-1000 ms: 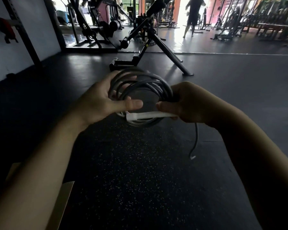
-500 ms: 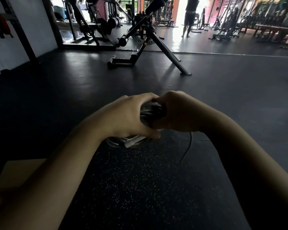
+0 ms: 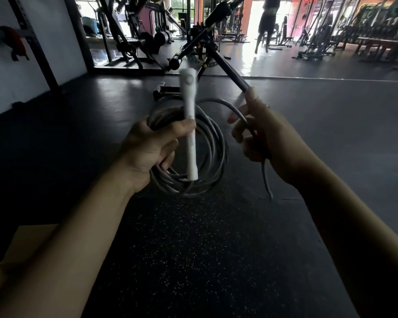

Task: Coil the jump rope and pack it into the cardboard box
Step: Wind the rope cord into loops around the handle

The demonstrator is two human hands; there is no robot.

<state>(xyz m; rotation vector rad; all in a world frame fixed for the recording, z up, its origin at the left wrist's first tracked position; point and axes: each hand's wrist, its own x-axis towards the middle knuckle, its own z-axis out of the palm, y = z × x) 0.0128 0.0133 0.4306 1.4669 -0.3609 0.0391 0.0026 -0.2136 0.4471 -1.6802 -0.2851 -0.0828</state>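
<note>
1. Grey cord of the jump rope [image 3: 213,143] sits wound in several loops at the middle of the frame, held up in the air above the floor [image 3: 193,249].
2. One white handle [image 3: 190,125] stands nearly upright across the coil; the left hand [image 3: 147,152] has its fingers closed around loops and handle together, probably so the turns cannot spring apart.
3. At centre right, the right hand [image 3: 262,134] pinches the loose strand, whose tail end [image 3: 265,177] dangles below the wrist; this looks like the last stretch left to wind on.
4. Part of the cardboard box [image 3: 21,246] shows at the lower left edge, well apart from the coil and partly hidden by the left forearm.
5. Gym machines [image 3: 193,47] fill the upper frame, and a distant person [image 3: 265,24] stands at the bright doorway; nothing lies between coil and box.
</note>
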